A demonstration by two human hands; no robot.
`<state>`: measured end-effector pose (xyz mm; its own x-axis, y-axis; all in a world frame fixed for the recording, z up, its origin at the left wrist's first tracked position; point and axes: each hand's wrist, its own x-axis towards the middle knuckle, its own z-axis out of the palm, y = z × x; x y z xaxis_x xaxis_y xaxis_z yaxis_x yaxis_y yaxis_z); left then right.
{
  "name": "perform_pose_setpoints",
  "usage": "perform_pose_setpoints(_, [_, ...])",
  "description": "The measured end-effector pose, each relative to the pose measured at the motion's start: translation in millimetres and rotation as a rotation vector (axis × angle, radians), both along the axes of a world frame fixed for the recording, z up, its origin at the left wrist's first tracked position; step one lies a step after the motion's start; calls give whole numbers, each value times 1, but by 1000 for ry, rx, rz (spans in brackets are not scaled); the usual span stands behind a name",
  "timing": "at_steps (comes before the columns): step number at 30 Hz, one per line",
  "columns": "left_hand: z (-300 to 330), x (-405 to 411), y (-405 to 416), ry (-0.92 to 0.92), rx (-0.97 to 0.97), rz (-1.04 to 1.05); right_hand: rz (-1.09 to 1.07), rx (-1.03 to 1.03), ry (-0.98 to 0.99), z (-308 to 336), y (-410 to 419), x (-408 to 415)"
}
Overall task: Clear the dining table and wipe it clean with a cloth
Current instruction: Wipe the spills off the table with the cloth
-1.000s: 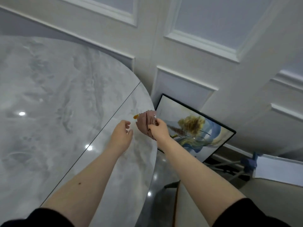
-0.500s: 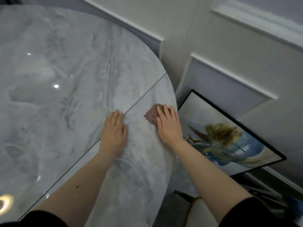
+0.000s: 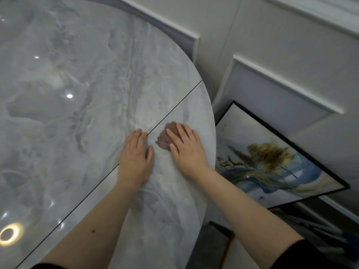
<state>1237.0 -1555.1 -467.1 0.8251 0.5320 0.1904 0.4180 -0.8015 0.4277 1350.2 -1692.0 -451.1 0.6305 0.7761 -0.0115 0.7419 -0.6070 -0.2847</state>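
Risk: cloth [image 3: 164, 140] sits near surface [image 3: 58, 113] edge; a stroke toward the rim w/ light pressure could push it off, onto framed picture [image 3: 272, 160] below. Left hand [image 3: 136, 158] flat, fingers straight, empty, bracing. Right hand [image 3: 186, 148] flat, fingers extended, pressing cloth; cloth under its fingers, protruding leftward.

Marble table [image 3: 68, 113], brown cloth [image 3: 165, 139] on it
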Motion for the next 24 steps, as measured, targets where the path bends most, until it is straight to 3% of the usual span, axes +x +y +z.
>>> perform_pose_setpoints(5, [-4,0,3,5,20,-7,122,-101,-53,4,-27,-9])
perform_pose_setpoints(13, [-7,1,6,-44,39,-23,-238,-68,-38,-1,23,67])
perform_pose_setpoints(17, [-7,-1,4,-92,21,-56,-176,-20,-6,-1,21,27])
perform_pose_setpoints(21, [0,-6,9,-139,-226,-62,-62,-14,-19,0,-5,-40])
perform_pose_setpoints(24, [12,-22,17,-131,-259,-120,-72,-45,-36,0,-20,-75])
